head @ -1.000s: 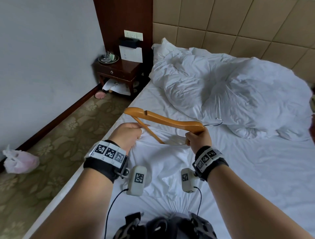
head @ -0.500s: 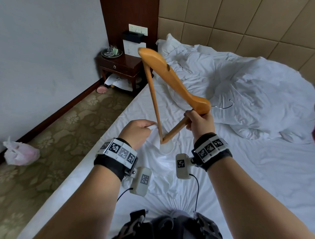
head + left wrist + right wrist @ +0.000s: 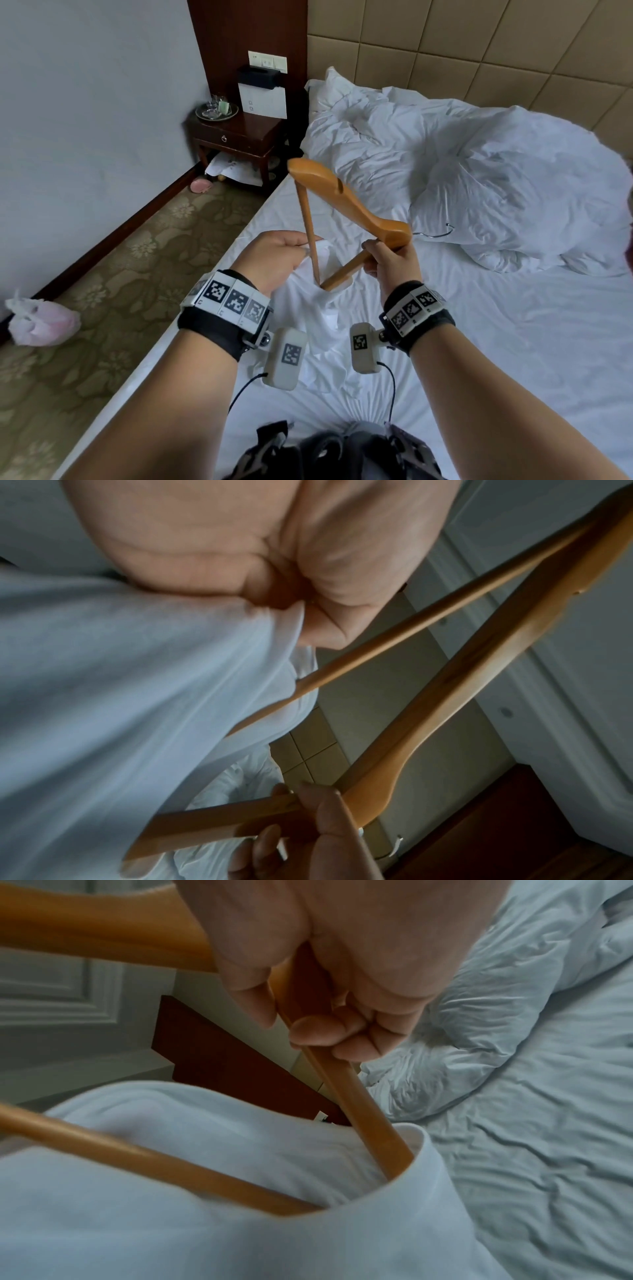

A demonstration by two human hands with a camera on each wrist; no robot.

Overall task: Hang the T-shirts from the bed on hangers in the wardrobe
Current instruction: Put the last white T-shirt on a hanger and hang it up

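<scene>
Pinching the collar of the white T-shirt (image 3: 308,308) above the bed (image 3: 513,342), the left hand (image 3: 274,260) holds it open; the right hand (image 3: 394,263) grips the wooden hanger (image 3: 346,198), whose lower end sits inside the neck opening.

Wooden hanger (image 3: 346,202), honey-orange with a silver metal hook, at centre; T-shirt (image 3: 308,308), plain white, at 6 o'clock of it; bed sheet (image 3: 513,325) and rumpled duvet (image 3: 479,164), white, toward 3 o'clock. Headboard panels (image 3: 479,51), tan in a square grid, at 1 o'clock; nightstand (image 3: 239,137), dark red-brown, at 11 o'clock; carpet (image 3: 120,274), olive with a pale floral pattern, and a pink-white plastic bag (image 3: 41,322) at 9 o'clock. Wristbands (image 3: 226,308), black with black-and-white square markers.
</scene>
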